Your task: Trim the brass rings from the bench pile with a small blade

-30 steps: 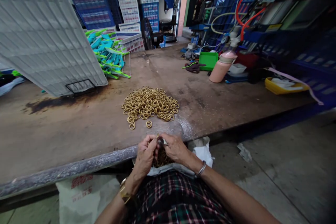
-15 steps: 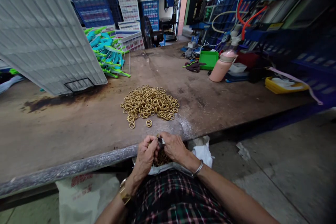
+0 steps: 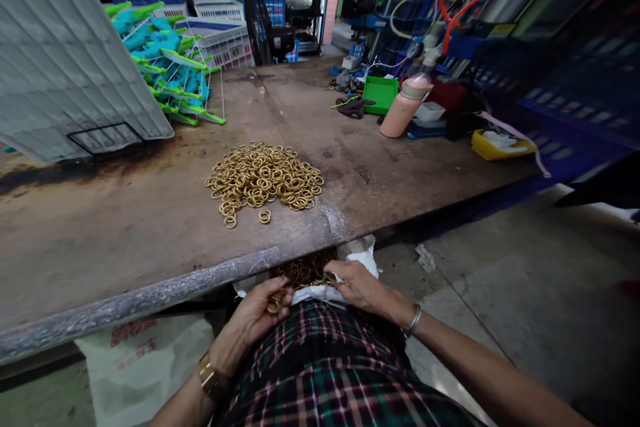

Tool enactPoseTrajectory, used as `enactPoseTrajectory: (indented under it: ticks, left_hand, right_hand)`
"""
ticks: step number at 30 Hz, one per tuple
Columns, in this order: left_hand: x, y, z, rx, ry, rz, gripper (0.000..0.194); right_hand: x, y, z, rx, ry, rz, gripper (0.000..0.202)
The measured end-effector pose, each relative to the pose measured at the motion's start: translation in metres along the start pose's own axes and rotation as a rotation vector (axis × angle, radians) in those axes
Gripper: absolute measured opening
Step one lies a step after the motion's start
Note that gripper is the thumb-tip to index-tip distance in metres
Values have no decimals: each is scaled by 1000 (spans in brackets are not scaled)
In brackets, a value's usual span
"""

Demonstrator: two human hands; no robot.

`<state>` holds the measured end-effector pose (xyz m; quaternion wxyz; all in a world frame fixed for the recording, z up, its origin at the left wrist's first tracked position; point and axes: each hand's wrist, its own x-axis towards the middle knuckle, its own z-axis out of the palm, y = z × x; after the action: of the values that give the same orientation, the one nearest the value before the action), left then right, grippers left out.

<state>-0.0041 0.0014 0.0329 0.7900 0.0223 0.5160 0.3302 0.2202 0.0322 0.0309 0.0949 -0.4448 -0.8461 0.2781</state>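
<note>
My left hand [image 3: 254, 310] is palm up at the table's front edge, its fingers curled around a few brass-coloured rings [image 3: 274, 303]. To its right, my right hand [image 3: 361, 287] is closed over the rim of a white sack [image 3: 320, 293]. Whatever sits between its thumb and fingers is too small to make out. The sack lies open below the table edge, with many darker brass rings [image 3: 305, 270] inside. A heap of gold-coloured rings [image 3: 265, 173] rests on the table, and a single ring [image 3: 265, 216] lies in front of it.
On the wooden table [image 3: 165, 213] stand a grey ribbed panel [image 3: 75, 47] and green-and-turquoise plastic pieces [image 3: 165, 60] at left. A pink bottle [image 3: 404, 107], a green tray [image 3: 381, 95] and a yellow tray [image 3: 500, 147] are at right. A printed sack [image 3: 145, 360] is below.
My hands have moved apart, the left one down and left, the right one rightward. The dark object earlier between them no longer shows clearly. The view has shifted slightly.
</note>
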Motion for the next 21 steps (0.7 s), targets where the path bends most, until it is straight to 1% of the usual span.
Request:
enactPoseTrajectory:
  ticks: [3, 5, 6, 8, 9, 11, 14, 16, 18, 19, 21]
  left_hand:
    - [5, 1, 11, -88, 8, 25, 6]
    - [9, 1, 21, -137, 30, 39, 8]
    - [11, 0, 25, -153, 47, 45, 9]
    - [17, -4, 31, -161, 70, 54, 9]
    - [20, -6, 32, -158, 73, 58, 9]
    - [24, -10, 32, -156, 73, 73, 8]
    - [24, -14, 30, -146, 68, 99, 9]
    - [20, -16, 29, -133, 63, 140, 15]
    - [16, -17, 28, -115, 74, 197, 24]
    - [14, -17, 28, -103, 79, 222, 28]
    - [13, -18, 25, -74, 79, 222, 37]
  right_hand:
    - [-17, 9, 17, 24, -25, 114, 16]
    - [-21, 10, 21, 55, -74, 142, 16]
    - [-21, 9, 21, 80, -107, 128, 16]
    - [-20, 4, 16, 136, -127, 79, 16]
    - [-18, 2, 13, 169, -112, 57, 17]
    - [-9, -4, 7, 241, -32, 35, 20]
    - [19, -12, -1, 286, 151, 12, 22]
    - [46, -20, -4, 238, 258, -37, 21]
    - [74, -30, -4, 149, 317, -76, 24]
    - [88, -35, -3, 99, 326, -80, 28]
    - [112, -45, 0, -37, 312, -71, 39]
